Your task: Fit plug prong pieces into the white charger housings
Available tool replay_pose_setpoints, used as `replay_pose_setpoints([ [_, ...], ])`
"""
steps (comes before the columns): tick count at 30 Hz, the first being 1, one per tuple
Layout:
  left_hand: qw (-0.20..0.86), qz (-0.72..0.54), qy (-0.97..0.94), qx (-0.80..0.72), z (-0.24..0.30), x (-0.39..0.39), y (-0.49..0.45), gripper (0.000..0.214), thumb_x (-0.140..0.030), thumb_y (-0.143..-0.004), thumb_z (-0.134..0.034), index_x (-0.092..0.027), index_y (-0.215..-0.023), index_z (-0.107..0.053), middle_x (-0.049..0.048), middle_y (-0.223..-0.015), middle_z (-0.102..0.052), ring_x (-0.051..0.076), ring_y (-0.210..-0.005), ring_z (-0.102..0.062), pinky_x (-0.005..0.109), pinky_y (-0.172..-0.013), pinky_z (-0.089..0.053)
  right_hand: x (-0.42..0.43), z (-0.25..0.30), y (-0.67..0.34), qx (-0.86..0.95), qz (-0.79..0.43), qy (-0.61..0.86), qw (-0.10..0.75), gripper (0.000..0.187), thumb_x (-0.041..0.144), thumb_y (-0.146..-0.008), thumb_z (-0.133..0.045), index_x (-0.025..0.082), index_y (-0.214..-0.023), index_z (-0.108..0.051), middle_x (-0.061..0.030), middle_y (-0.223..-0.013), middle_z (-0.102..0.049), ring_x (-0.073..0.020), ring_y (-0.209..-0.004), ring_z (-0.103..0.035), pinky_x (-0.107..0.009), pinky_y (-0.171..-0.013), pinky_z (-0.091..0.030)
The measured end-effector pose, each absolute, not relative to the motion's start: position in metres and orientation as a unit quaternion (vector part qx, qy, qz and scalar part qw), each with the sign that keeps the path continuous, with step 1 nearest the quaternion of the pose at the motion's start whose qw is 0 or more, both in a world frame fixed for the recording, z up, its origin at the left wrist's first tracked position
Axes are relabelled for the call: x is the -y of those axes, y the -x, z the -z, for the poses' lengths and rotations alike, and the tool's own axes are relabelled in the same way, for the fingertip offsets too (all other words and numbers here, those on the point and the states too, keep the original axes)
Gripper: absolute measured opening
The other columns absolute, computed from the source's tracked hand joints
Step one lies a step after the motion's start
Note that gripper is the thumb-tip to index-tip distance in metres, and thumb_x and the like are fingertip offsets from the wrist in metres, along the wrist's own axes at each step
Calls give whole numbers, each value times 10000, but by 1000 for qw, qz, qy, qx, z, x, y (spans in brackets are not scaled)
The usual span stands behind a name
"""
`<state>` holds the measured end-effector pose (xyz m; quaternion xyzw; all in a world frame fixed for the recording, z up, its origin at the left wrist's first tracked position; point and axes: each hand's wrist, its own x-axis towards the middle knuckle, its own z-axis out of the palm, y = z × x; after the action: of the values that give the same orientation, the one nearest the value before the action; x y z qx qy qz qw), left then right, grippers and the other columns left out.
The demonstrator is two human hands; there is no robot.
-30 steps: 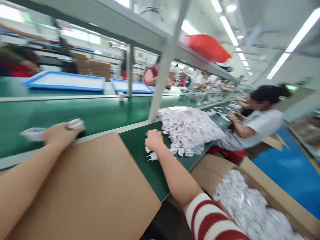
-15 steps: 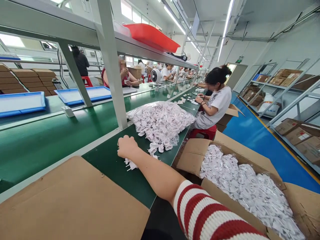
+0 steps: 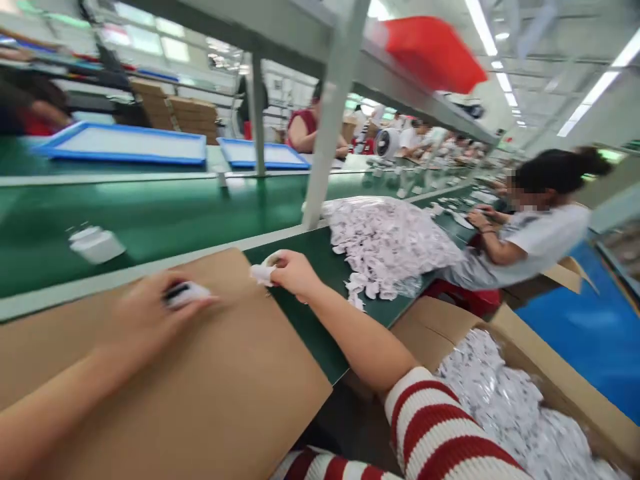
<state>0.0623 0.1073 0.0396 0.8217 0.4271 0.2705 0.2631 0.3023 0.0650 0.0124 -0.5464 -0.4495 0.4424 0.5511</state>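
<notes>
My left hand hovers over the brown cardboard, its fingers closed around a small white plastic housing with a dark opening. Motion blurs this hand. At the cardboard's far right corner, my right hand pinches a white plastic part with a curved, ring-like section. To the right of that hand, loose white plastic parts spill from a clear plastic bag full of similar pieces on the green work surface.
A white block with prongs lies on the green belt. A metal post rises behind the cardboard. At the right, an open carton holds bagged white parts. A co-worker sits beyond the bag.
The view has swung left. My left hand has come into sight with a white housing. My right hand has drawn back from the loose parts to the cardboard's corner, a white part in its fingers.
</notes>
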Motion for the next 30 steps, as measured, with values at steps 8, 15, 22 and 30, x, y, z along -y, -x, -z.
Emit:
replay_pose_setpoints([
  [8,308,-222,-830,-409,-4,-85,-54,596,-654,-703,-768,-196,-1057,-626,77,-1053,-668,267,-969,-615,368,-841,-494,-49,-10,-277,392,-571,496,524,417,367,-524,-913,184,-840,-711,-10,-781,-716,-117,-650,-623,-260,-633,-514],
  [15,363,-216,-821,-385,-3,-82,-45,368,-530,-747,-740,-206,-922,-718,40,-886,-676,250,-931,-585,336,-810,-448,-29,-7,-251,613,-311,515,511,198,309,-813,-736,246,-1001,-732,-43,-1001,-751,-174,-857,-669,-337,-797,-554],
  [22,381,-256,-817,-349,8,-82,-49,305,-497,-780,-736,-195,-791,-691,14,-826,-684,234,-927,-562,338,-852,-409,-21,-8,-237,773,-94,472,413,238,206,-927,-568,265,-1121,-693,-55,-999,-734,-193,-914,-670,-346,-808,-553],
  [30,370,-264,-815,-358,10,-82,-49,247,-452,-732,-761,-212,-769,-717,23,-982,-710,268,-1039,-556,373,-930,-403,-20,-14,-234,801,-57,479,354,305,97,-867,-541,259,-1079,-689,-39,-966,-732,-192,-872,-650,-319,-752,-532],
])
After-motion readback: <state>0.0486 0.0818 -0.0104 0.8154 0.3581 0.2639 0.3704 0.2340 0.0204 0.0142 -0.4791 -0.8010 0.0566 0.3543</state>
